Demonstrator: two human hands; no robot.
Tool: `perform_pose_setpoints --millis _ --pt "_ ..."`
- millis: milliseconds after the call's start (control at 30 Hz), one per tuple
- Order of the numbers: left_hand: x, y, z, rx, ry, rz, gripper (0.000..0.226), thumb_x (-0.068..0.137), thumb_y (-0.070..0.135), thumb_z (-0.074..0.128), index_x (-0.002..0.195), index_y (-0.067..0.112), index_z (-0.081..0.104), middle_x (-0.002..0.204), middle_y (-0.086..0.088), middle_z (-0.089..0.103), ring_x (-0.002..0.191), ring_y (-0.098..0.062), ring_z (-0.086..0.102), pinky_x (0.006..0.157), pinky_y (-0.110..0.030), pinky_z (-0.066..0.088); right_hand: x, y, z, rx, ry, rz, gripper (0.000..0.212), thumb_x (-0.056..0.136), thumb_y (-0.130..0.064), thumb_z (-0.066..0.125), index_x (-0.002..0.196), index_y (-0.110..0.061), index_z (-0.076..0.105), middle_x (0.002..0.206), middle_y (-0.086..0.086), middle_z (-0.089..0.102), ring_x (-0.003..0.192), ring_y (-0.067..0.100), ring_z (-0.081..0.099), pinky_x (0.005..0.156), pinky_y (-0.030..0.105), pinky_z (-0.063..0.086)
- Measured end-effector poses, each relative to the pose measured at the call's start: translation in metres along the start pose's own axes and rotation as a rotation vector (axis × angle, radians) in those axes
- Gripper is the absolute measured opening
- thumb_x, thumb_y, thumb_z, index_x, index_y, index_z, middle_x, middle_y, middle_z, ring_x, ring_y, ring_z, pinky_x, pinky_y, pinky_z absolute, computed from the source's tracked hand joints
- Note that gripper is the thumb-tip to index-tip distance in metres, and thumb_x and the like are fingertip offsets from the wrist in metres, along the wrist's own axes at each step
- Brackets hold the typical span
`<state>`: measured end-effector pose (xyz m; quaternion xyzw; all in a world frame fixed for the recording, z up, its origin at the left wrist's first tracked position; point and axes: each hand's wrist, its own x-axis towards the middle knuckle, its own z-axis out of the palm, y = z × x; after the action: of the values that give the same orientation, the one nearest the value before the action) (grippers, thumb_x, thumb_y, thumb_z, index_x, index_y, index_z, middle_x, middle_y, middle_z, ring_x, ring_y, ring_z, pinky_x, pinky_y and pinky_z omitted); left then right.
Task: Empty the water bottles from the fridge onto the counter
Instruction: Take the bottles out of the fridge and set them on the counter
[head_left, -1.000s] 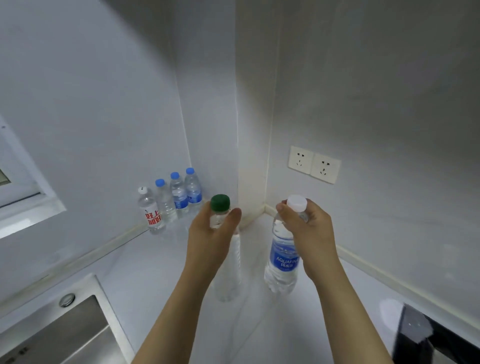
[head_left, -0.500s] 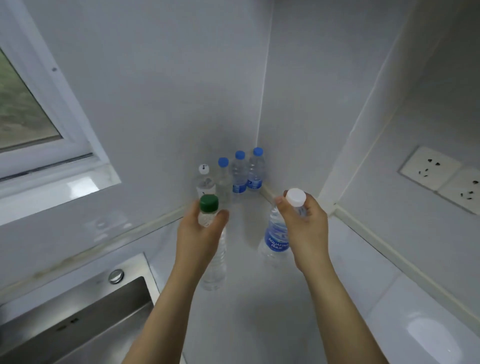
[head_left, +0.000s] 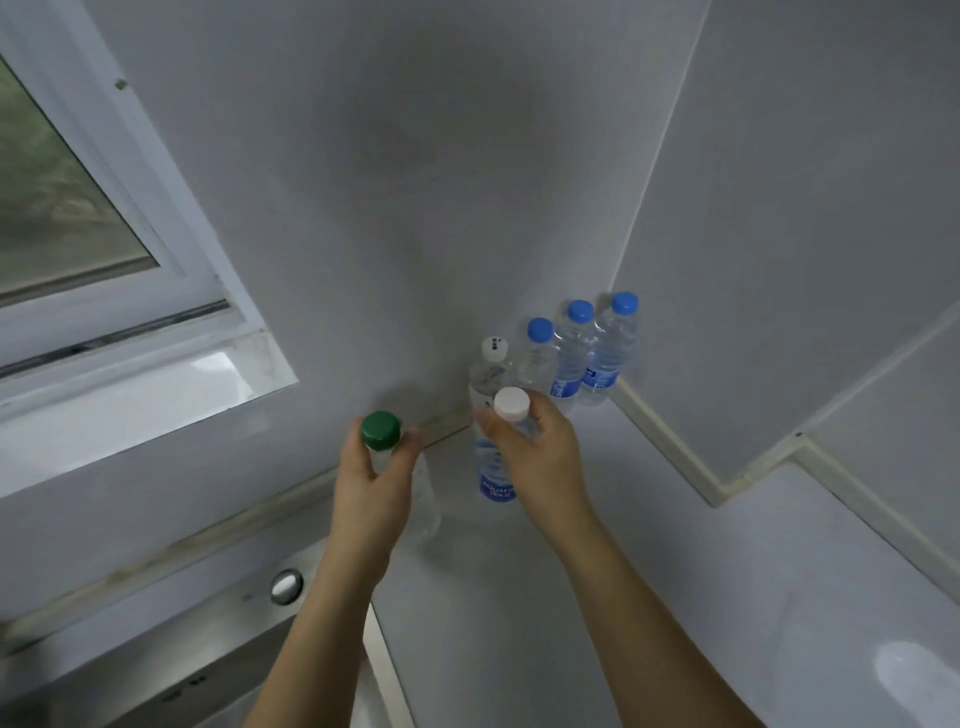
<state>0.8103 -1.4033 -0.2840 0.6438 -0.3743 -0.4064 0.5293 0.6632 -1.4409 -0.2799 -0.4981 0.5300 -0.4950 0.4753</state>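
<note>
- Bottles in both hands: my left hand grips the neck of a clear green-capped bottle, and my right hand grips the neck of a white-capped Aquafina bottle.
- Fingers and thumb of each hand are curled round the bottle just under its cap; neither hand is slack.
- Both bottles hang upright, long axis vertical, bases low over the white counter; I cannot tell whether either base touches it yet.
- Ahead and to the right of my right hand, four bottles already stand in the corner: one white-capped bottle and three blue-capped bottles, in a row along the wall.
- My right hand is nearer that row, the Aquafina just in front of it; I judge it goes down there, the green-capped one to its left.
- Sink lies lower left, apart.
</note>
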Motion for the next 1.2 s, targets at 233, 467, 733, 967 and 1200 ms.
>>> perform_pose_setpoints --millis 233,467,733,967,1200 --pt "0.031 -0.034 -0.011 0.017 -0.021 0.036 0.010 0.095 0.032 0.060 0.103 0.036 0.056 0.107 0.003 0.061 0.099 -0.006 0.058 0.087 -0.027 0.044 0.026 0.032 0.036 -0.063 -0.017 -0.037 0.027 0.083 -0.016 0.075 0.095 -0.034 0.059 0.097 -0.008 0.066 0.090 -0.005 0.060 0.078 0.013 0.048" --pt "0.036 -0.052 -0.011 0.085 -0.103 0.108 0.022 0.095 0.023 0.062 0.109 0.037 0.052 0.108 0.008 0.060 0.102 0.000 0.057 0.084 -0.011 0.042 0.028 0.044 0.038 -0.296 -0.117 -0.022 0.023 0.083 -0.030 0.074 0.100 -0.036 0.060 0.111 -0.004 0.051 0.092 -0.015 0.051 0.077 0.002 0.039" --pt "0.035 -0.065 -0.023 0.204 -0.171 0.061 0.058 0.079 0.006 0.069 0.123 0.033 0.043 0.108 0.010 0.058 0.097 0.000 0.059 0.078 -0.015 0.046 0.029 0.031 0.035 -0.449 -0.287 0.358 0.062 0.075 -0.072 0.059 0.125 -0.037 0.047 0.116 -0.009 0.060 0.109 0.016 0.058 0.090 0.038 0.051" --pt "0.034 -0.114 -0.025 0.253 -0.139 -0.234 0.063 0.080 0.019 0.078 0.127 0.032 0.039 0.116 0.014 0.055 0.102 -0.010 0.057 0.075 -0.025 0.048 0.024 0.036 0.038 -0.085 -0.383 0.689 0.054 0.075 -0.071 0.061 0.114 -0.036 0.048 0.104 0.000 0.060 0.103 0.030 0.063 0.092 0.043 0.054" --pt "0.041 -0.144 -0.025 0.333 -0.106 -0.192 0.057 0.080 0.027 0.077 0.129 0.030 0.048 0.116 0.011 0.065 0.105 -0.012 0.063 0.085 -0.035 0.053 0.030 0.042 0.050 -0.109 -0.345 0.529 0.032 0.082 -0.070 0.054 0.095 -0.041 0.057 0.084 -0.008 0.062 0.076 0.011 0.057 0.081 0.037 0.054"
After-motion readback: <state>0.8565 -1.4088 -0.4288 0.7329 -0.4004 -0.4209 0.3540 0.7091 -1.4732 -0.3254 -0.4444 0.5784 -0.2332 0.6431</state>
